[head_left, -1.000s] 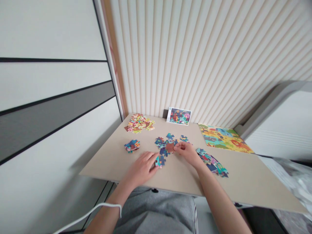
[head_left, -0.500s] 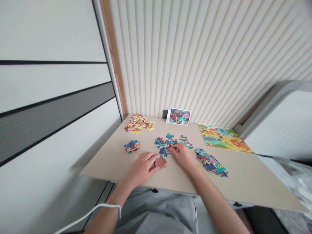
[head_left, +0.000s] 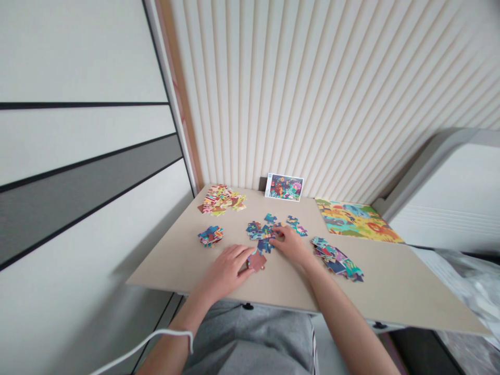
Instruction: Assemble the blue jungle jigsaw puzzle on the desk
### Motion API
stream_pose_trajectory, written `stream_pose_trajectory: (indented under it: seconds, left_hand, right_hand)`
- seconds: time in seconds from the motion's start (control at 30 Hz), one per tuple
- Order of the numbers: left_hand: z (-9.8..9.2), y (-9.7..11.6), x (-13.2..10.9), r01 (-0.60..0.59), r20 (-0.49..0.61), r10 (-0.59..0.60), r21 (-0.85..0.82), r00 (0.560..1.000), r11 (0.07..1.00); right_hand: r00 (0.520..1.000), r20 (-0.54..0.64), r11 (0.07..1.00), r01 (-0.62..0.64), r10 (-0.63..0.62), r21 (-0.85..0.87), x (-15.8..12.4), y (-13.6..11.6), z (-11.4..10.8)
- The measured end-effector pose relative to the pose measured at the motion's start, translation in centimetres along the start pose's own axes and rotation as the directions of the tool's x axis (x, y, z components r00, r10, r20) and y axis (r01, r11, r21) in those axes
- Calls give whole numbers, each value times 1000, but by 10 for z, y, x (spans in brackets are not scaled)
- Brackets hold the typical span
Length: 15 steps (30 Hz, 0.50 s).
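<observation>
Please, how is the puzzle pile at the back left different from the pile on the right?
The back-left pile is yellow, orange and pink; the right pile is mostly blue and teal. The back-left pile is a compact heap; the right pile is a long strip. Both are jigsaw pieces.

The right hand (head_left: 289,246) covers part of the central cluster of jigsaw pieces (head_left: 258,230); the pieces beneath its fingertips are not visible, and any grip cannot be confirmed. The left hand (head_left: 224,271) conceals one side of the brown jigsaw piece (head_left: 257,262). In the upper pile of pieces (head_left: 221,200), lower pieces are hidden by those above, and their number cannot be determined. Image detail on the small printed card (head_left: 284,187) is too small to read. A dark object (head_left: 263,183) is mostly hidden behind that card. The grey garment (head_left: 250,338) and white cable (head_left: 144,349) are cut off by the bottom edge. The pale fabric (head_left: 464,276) is blurred and cut off by the right edge.
</observation>
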<state>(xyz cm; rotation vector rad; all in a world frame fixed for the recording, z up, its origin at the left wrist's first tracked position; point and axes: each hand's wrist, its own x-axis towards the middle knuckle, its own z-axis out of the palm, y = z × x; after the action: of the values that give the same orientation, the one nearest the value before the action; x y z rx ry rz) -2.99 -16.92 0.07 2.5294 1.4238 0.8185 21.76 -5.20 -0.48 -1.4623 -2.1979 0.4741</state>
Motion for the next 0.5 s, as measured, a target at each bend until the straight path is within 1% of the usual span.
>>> stream_pose_trajectory:
  seconds: [0.07,0.17,0.3,0.37,0.43,0.5]
  left_hand:
    - [0,0,0,1,9,-1,-6,1000,1000]
    - [-1,0,1,1,12,-1,-15,1000,1000]
    - [-1,0,0,-6,6,6,-30,1000,1000]
    - [0,0,0,-4,9,5,-32,1000,999]
    - [0,0,0,0,10,1,-28,1000,1000]
    - [0,0,1,2,7,-2,-24,1000,1000]
  right_hand:
    - [1000,-7,993,-6,7,120,-1,5,0]
    - [998,-47,946,-16,33,325,-2,10,0]
    - [990,-123,868,1,69,497,-2,9,-4]
    - [992,-100,813,-4,76,583,-3,6,-6]
    - [997,-37,753,-21,60,658,-5,2,-9]
    - [999,44,719,-42,15,694,-9,-3,-9]
